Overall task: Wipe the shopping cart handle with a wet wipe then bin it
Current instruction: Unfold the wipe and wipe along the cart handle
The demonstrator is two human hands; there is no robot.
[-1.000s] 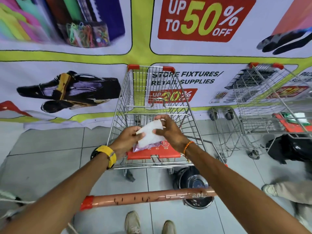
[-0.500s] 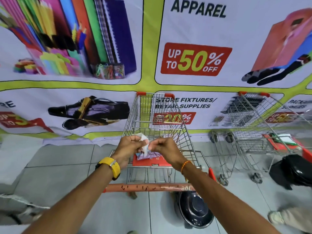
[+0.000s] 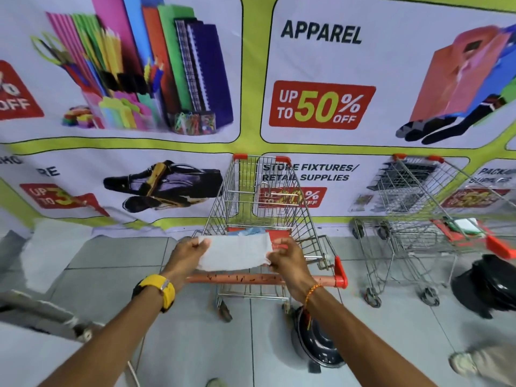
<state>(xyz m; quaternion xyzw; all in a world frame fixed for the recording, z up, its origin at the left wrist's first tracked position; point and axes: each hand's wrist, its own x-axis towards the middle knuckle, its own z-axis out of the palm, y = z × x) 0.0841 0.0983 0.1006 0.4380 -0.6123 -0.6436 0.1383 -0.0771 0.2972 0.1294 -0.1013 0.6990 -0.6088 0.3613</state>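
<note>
A white wet wipe (image 3: 236,252) is stretched flat between my two hands, just above the cart's orange-red handle (image 3: 251,278). My left hand (image 3: 187,254) pinches the wipe's left edge. My right hand (image 3: 284,256) pinches its right edge. The wire shopping cart (image 3: 259,196) stands straight ahead against the banner wall. A bluish wipes packet (image 3: 247,231) lies on the cart's red child seat, partly hidden behind the wipe. A dark round bin (image 3: 315,342) sits on the floor under my right forearm.
A second wire cart (image 3: 418,219) stands to the right with items on its red seat. A black bag (image 3: 488,286) lies at the far right, and another person's shoe (image 3: 460,364) is at the lower right. Grey metal framing (image 3: 42,311) juts in at the left.
The wipe was crumpled between my hands over the packet; now it is pulled out flat and wide. My hands have moved apart and back toward the handle. The camera tilted up.
</note>
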